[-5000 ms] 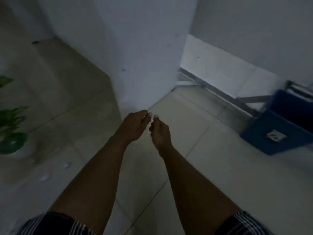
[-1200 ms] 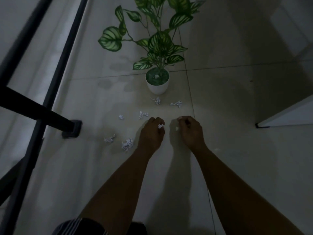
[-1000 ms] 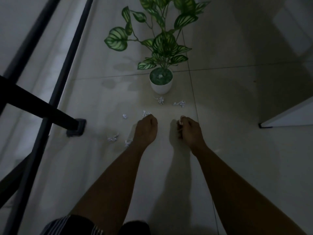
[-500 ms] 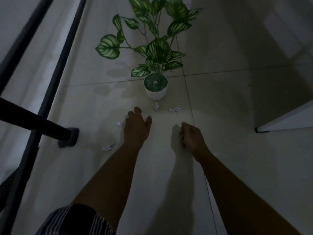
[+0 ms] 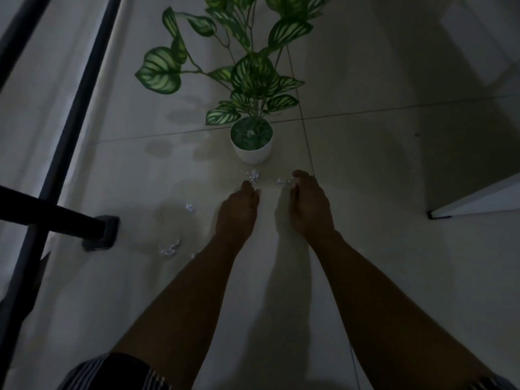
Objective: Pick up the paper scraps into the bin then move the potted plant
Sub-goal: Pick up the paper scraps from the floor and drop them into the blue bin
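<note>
One potted plant (image 5: 251, 142) upper centre, four paper scraps (image 5: 254, 175) on floor (image 5: 365, 170), left hand (image 5: 237, 213) fingers curled, grip unclear, right hand (image 5: 309, 204) fingers pinching one scrap.

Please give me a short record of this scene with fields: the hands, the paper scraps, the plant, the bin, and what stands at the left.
left hand: low over the floor, fingers curled; what it holds cannot be seen
right hand: fingertips at a paper scrap
other scraps: one before the pot, one and one left of the left hand
potted plant: upright in a white pot on the tiled floor
bin: not in view
left side: black metal frame, its foot on the floor
</note>
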